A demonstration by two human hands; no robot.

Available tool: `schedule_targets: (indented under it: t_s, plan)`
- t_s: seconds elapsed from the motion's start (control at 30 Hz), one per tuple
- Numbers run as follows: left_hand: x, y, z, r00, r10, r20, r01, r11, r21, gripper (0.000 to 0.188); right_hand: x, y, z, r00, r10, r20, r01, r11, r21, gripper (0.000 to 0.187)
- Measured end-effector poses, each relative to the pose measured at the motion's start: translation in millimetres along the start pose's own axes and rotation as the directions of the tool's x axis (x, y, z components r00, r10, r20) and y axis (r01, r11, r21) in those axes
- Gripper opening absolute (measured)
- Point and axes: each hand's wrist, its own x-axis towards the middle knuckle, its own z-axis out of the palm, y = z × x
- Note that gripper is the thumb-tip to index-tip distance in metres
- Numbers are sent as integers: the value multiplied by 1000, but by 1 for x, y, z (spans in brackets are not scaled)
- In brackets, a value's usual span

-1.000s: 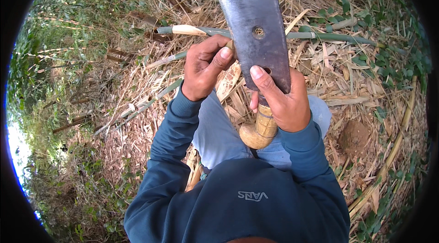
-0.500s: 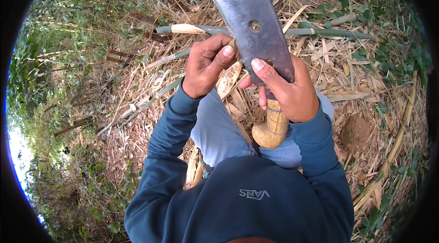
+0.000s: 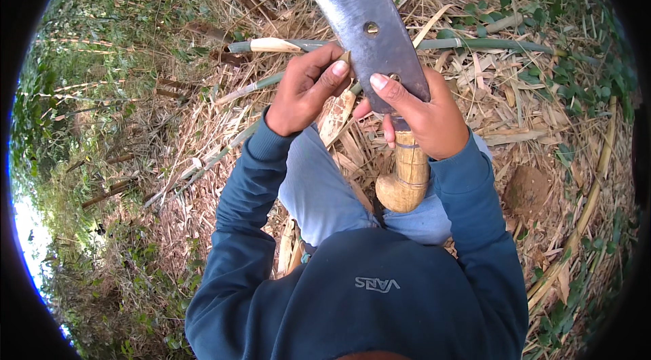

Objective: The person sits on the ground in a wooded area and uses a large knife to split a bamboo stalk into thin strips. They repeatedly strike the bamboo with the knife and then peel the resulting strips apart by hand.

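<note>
A broad machete [image 3: 380, 41] with a grey steel blade, pierced by several round holes, points away from me. Its curved wooden handle [image 3: 405, 180], bound with wire, hangs toward my lap. My right hand [image 3: 434, 112] is closed around the base of the blade, thumb flat on its face beside the lowest hole. At the blade's left edge, my left hand [image 3: 308, 85] pinches a small olive-brown piece [image 3: 346, 58] between thumb and fingers. Most of that piece is hidden by the fingers, so its kind is unclear. The blade's tip runs out of the top of the picture.
A green bamboo pole [image 3: 488, 43] lies across the ground beyond my hands. Cut bamboo stalks [image 3: 203, 167] lie to the left, among dry leaves and husks. A long yellowish stalk [image 3: 583, 224] runs along the right side. Leafy undergrowth [image 3: 81, 89] stands at the far left.
The machete and my right hand have shifted slightly up and to the left. My left hand stays at the blade's edge, still pinching the small piece.
</note>
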Motion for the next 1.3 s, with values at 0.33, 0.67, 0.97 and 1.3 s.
schedule_targets:
  t_s: [0.33, 0.67, 0.97, 1.3]
  plan:
    - [1, 8, -3, 981, -178, 76, 171, 981, 93, 25, -2, 2, -10, 999, -10, 37, 9, 999, 43, 29]
    - [-8, 1, 5, 998, -58, -7, 59, 996, 69, 28, -5, 10, 2, 1000, -31, -1, 31, 999, 21, 30]
    - [-10, 2, 7, 999, -40, -33, 43, 995, 87, 30, -3, 10, -1, 999, 16, 29, -18, 997, 76, 26]
    - [-11, -3, 7, 1000, -9, -28, 12, 995, 97, 28, -2, 18, 4, 998, -60, -16, 60, 998, -1, 26]
